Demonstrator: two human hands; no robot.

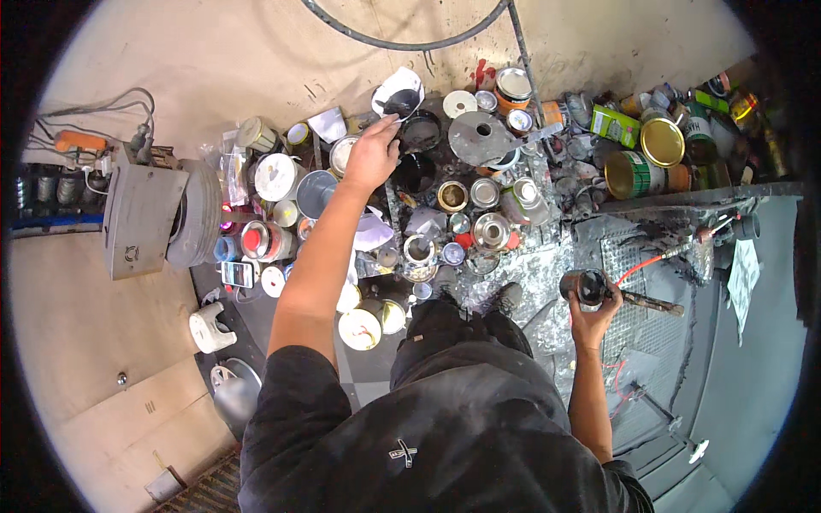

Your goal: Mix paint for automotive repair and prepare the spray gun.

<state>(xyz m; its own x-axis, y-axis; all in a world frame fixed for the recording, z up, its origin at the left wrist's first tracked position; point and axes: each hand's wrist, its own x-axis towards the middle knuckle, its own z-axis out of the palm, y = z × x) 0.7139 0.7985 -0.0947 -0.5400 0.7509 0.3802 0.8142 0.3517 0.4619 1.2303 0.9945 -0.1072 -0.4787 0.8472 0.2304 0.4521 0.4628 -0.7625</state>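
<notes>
My left hand [373, 154] reaches to the back of the cluttered bench, closed on what looks like a thin light handle [397, 120]. Just beyond it are a white container with black contents [399, 94] and a round black tin [422, 131]. A grey bucket [316, 194] is beside my left forearm. At the right, my right hand [596, 312] is wrapped round a dark, paint-coated cup [582, 286]. A dark stick [657, 304] extends to the right behind that hand, beside a red hose [640, 266].
Many cans and jars [486, 192] crowd the bench, with a phone [238, 274] at left. A metal machine [145, 218] stands far left. A shelf [710, 192] of tins runs along the upper right. A white stool [208, 327] and a metal grate [624, 342] lie lower down.
</notes>
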